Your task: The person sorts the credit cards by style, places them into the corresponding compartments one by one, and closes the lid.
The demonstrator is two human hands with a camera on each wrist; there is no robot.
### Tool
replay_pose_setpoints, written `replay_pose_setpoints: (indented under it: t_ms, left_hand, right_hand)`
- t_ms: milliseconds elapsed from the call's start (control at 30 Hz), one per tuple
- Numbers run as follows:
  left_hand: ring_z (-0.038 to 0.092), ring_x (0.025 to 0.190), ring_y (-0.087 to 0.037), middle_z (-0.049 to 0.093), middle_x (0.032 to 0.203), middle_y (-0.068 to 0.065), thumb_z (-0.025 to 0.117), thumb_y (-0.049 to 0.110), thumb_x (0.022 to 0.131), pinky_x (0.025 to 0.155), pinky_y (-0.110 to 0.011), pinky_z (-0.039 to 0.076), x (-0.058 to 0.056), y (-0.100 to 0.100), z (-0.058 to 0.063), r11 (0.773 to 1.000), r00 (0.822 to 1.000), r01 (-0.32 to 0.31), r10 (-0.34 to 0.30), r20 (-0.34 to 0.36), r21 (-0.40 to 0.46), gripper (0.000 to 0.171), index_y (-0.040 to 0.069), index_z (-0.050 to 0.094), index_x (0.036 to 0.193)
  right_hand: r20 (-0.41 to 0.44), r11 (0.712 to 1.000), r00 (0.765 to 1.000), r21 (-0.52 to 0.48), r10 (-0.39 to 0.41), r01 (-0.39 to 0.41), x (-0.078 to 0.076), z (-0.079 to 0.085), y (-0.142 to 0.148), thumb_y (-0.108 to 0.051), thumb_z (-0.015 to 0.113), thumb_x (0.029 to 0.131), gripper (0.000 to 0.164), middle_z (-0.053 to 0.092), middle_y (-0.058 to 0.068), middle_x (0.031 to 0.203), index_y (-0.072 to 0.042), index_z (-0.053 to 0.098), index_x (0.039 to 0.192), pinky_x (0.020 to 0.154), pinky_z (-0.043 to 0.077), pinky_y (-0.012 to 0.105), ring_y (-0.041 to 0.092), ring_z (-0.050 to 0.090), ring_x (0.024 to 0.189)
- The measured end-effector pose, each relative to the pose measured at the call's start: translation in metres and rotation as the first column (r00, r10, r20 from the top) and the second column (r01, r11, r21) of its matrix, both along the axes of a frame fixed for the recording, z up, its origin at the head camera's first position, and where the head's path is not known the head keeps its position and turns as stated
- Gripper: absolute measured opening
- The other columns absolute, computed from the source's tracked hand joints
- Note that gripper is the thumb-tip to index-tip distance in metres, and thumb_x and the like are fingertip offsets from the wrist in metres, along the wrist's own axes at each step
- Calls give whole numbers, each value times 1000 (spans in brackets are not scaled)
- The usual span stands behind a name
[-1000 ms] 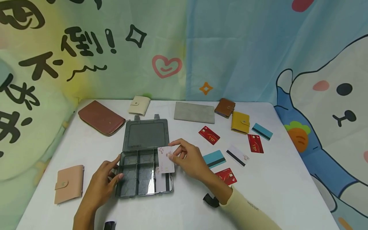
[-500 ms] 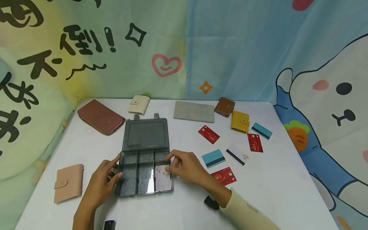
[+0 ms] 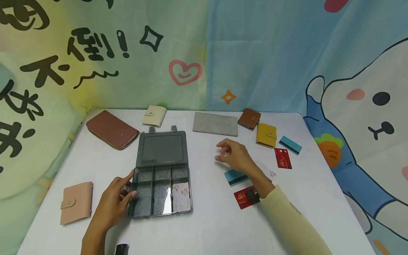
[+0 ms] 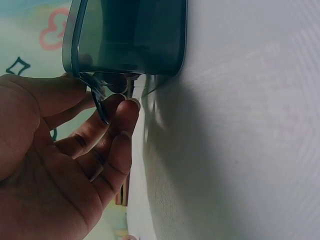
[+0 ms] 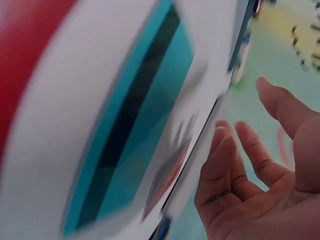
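A grey see-through compartment box (image 3: 162, 198) lies on the table with its lid (image 3: 162, 147) folded back. My left hand (image 3: 113, 202) holds the box's left side; in the left wrist view its thumb is at the rim and its fingers curl by a clasp (image 4: 100, 102). A white card with a floral print (image 3: 180, 196) lies in the front right compartment. To the right of the box, my right hand (image 3: 234, 156) hovers with nothing in it, thumb and fingers apart. A red card (image 5: 167, 180) shows below that hand in the right wrist view, hidden by it in the head view.
Around the right forearm lie a teal card (image 3: 235, 178), a red VIP card (image 3: 243, 200) and a partly hidden white card (image 3: 272, 173). Farther right are another VIP card (image 3: 283, 158) and teal card (image 3: 290, 145). Several wallets, including a yellow one (image 3: 266, 135), edge the table.
My right hand lowered the white floral card into the box's front right compartment, let go and moved away to the right and back, over a red card. My left hand stayed at the box.
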State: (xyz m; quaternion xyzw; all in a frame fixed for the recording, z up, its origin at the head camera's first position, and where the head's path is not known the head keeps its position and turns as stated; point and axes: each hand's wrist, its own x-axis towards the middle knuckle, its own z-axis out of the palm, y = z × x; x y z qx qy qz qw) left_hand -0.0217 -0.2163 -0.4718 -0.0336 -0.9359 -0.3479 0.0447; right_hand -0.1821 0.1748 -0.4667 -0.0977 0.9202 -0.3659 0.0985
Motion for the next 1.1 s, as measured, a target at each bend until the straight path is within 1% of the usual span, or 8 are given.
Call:
replay_pose_setpoints:
  t_ms: [100, 233, 367, 533, 700, 900, 1000, 1100]
  left_hand:
    - [57, 79, -13, 60, 109, -12, 74, 7, 88, 63, -24, 48, -1, -1, -1, 1000, 1000, 2, -2, 6, -6, 70, 11, 43, 151]
    - [58, 80, -14, 59, 109, -12, 73, 7, 89, 63, -24, 49, -1, -1, -1, 1000, 1000, 4, -4, 13, -11, 70, 11, 42, 152]
    - [58, 80, -15, 59, 109, -13, 73, 6, 88, 63, -24, 49, -1, 0, 0, 1000, 1000, 2, -1, 22, -10, 71, 11, 42, 152]
    - [58, 80, -15, 59, 109, -13, 73, 6, 89, 64, -25, 48, -1, 0, 1, 1000, 1000, -1, 1, 21, 0, 70, 11, 43, 151]
    - [58, 81, -15, 59, 110, -13, 73, 7, 89, 64, -25, 49, -1, 0, 0, 1000, 1000, -3, 3, 25, 5, 70, 13, 43, 152]
    - [58, 81, -15, 59, 110, -12, 73, 7, 89, 64, -24, 49, -1, 1, 0, 1000, 1000, -3, 3, 23, 7, 70, 13, 43, 152]
    - [58, 80, -15, 59, 109, -12, 73, 7, 89, 63, -24, 49, -1, 1, 0, 1000, 1000, -5, 5, 20, 4, 70, 13, 43, 152]
    - [58, 80, -15, 59, 109, -12, 74, 7, 89, 63, -24, 49, -1, 1, 0, 1000, 1000, -7, 7, 25, 0, 71, 12, 43, 152]
  right_hand:
    - [8, 996, 999, 77, -43, 42, -13, 0, 17, -28, 81, 84, 49, 63, 10, 112, -16, 60, 127, 85, 52, 41, 26, 55, 102]
    - [16, 973, 994, 207, -105, 99, -24, -2, 30, -33, 81, 83, 57, 58, 13, 122, -16, 56, 131, 95, 50, 52, 31, 52, 114]
    - [17, 953, 989, 270, -144, 134, -29, -7, 34, -38, 82, 81, 63, 56, 15, 118, -11, 55, 131, 92, 51, 52, 32, 53, 108]
    - [17, 947, 986, 282, -165, 154, -31, -11, 29, -36, 84, 80, 59, 54, 15, 110, -6, 57, 123, 86, 52, 48, 31, 53, 103]
    - [56, 956, 989, 269, -134, 114, -28, -9, 22, -30, 85, 79, 50, 57, 12, 106, -9, 57, 115, 83, 49, 44, 30, 53, 102]
    - [44, 979, 996, 188, -83, 73, -17, -1, 11, -21, 77, 88, 23, 61, 6, 89, -15, 60, 102, 69, 50, 34, 24, 57, 87]
    - [43, 995, 999, 97, 8, -12, -9, 3, 6, -17, 70, 93, 18, 60, 5, 87, -18, 61, 109, 63, 52, 29, 21, 57, 79]
    - [55, 993, 992, -26, 115, -114, -1, 6, 0, -12, 64, 97, 32, 59, 6, 90, -22, 56, 127, 60, 54, 28, 22, 59, 69]
